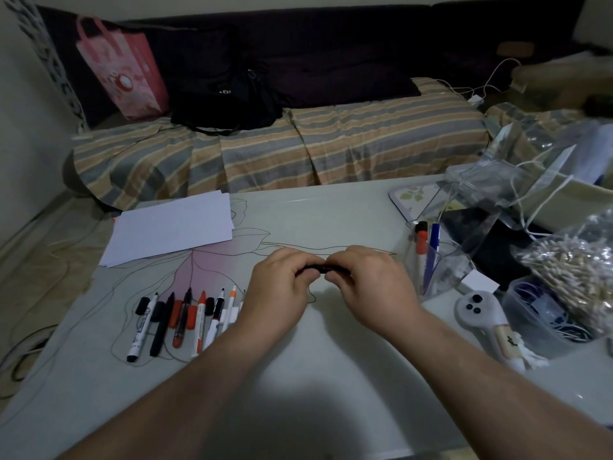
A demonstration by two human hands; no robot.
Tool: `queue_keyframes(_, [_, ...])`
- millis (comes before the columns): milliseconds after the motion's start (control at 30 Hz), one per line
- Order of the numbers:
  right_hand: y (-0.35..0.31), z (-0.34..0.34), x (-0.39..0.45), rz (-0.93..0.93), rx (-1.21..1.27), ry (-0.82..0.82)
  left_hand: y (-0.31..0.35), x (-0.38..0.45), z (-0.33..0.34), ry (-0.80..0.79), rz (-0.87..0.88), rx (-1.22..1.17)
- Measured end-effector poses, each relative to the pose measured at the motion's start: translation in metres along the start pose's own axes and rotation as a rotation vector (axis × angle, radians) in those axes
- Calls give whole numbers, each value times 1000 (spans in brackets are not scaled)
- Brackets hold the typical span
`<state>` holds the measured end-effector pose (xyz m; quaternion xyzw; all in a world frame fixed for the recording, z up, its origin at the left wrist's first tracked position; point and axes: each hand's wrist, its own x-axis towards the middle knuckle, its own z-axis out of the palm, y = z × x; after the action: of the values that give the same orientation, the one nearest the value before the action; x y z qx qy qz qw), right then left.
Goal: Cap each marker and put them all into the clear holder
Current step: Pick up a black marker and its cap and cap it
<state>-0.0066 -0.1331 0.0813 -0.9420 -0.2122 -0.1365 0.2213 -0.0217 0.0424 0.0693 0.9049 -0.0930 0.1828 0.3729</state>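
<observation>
A slim black marker (pixel 320 268) lies crosswise between both hands just above the middle of the frame, lifted off the pale floral-printed tabletop (pixel 298 376). The left hand (pixel 278 287) curls its fingers round one end and the right hand (pixel 371 287) curls round the other, knuckles nearly meeting. That two-ended hold suits pressing a cap home along the marker's axis, though the cap itself is hidden by the fingers.

At the right of the frame stands the clear angular plastic holder (pixel 441 260), close to the right hand, so a finished marker has a short trip. An orange-capped marker (pixel 421 247) and a blue pen-like marker (pixel 433 250) already stand in it.

At lower left, a fanned row of loose black, red and white markers and caps (pixel 185 320) lies beside the left wrist, within easy reach, so most of the job looks undone.

A stack of white paper sheets (pixel 172 227) rests further up on the left.
</observation>
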Motion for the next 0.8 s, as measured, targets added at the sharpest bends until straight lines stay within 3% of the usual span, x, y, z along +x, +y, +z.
queue_keyframes(133, [4, -4, -1, 48, 64, -52, 5, -1, 4, -30, -10, -4])
queue_keyframes(233, [5, -10, 0, 87, -65, -136, 6, -2, 10, -44, -112, -84])
queue_keyframes(333, [3, -17, -1, 63, -20, -240, 8, -1, 17, -17, -295, -435])
queue_keyframes(433, [6, -30, -2, 86, 151, -292, 14, 3, 26, 24, -338, -654])
queue_keyframes(500, [14, -44, -1, 133, 162, -212, 23, 7, 34, 50, -366, -775])
queue_keyframes(567, [25, -62, 1, 205, 214, -19, 29, 7, 45, 47, -359, -794])
queue_keyframes(700, [49, -95, 1, 315, 323, 395, 36, -2, 63, -94, -247, -585])
queue_keyframes(800, [70, -96, -2, 334, 271, 505, 43, -10, 70, -232, -66, -279])
